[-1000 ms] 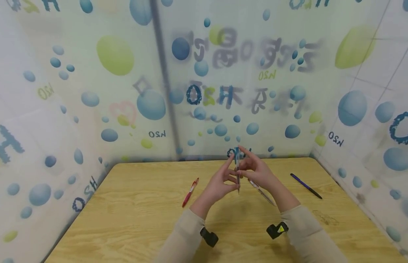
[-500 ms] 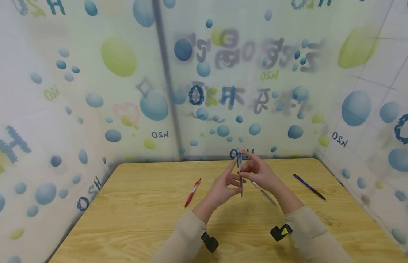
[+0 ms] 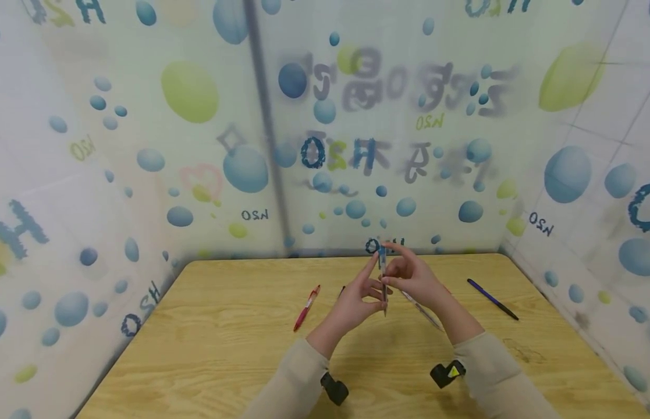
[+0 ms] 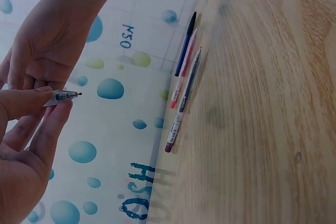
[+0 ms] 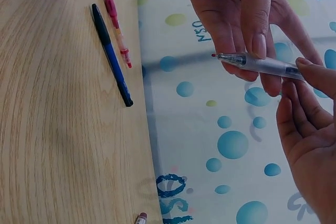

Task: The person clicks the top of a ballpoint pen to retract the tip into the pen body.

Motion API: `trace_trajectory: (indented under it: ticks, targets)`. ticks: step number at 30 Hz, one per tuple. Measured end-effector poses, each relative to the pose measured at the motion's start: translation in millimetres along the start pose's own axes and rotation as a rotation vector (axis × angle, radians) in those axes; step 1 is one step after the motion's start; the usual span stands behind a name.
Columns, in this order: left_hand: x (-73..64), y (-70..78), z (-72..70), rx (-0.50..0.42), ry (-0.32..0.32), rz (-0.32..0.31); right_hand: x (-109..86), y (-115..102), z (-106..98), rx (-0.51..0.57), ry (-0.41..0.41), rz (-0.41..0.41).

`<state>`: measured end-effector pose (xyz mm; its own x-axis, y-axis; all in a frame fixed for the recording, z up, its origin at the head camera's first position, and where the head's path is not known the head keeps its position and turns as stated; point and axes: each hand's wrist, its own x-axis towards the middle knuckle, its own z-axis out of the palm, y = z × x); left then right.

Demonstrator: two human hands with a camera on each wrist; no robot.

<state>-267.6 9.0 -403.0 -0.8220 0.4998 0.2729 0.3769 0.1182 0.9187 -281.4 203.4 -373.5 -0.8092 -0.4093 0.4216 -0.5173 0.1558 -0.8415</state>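
In the head view a slim clear-barrelled pen stands nearly upright above the table, its point down and its bluish end up. My left hand pinches it low, near the point, with a finger stretched up along it. Higher on the barrel, my right hand pinches it between thumb and fingers, its index finger reaching the top end. From the left wrist, the pen's metal tip shows past the left thumb. The right wrist view shows more of the barrel, between both hands. Fingers hide part of it.
Several pens lie on the wooden table: a red pen to the left, a clear pen behind the right hand, a blue-and-black pen to the right. Another black-and-blue pen lies beside the red one. A patterned curtain hangs behind.
Both hands have sunk slightly with the pen between them, keeping the same hold. The head view has swung a little to the left. In the last half second almost nothing has moved.
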Motion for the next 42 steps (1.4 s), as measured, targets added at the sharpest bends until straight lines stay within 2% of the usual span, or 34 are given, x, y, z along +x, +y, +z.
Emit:
trace_trajectory:
  ticks: [10,15,24,37,42]
  targets:
    - [1.6,0.1,-2.6,0.029,-0.005,0.005,0.2,1,2,0.001,0.036,0.049]
    - [2.9,1.9,-4.0,0.042,0.005,0.003,2.3,3,3,-0.004,0.052,0.031]
    - [1.5,1.7,-4.9,-0.009,0.011,-0.011,1.7,4,5,0.023,0.051,0.023]
    - [-2.7,-0.5,-4.2,0.045,0.005,-0.049,-2.8,6,10,0.05,0.022,-0.007]
    - [-5.2,-2.1,-5.6,0.04,-0.007,-0.049,-3.5,6,10,0.038,0.023,0.018]
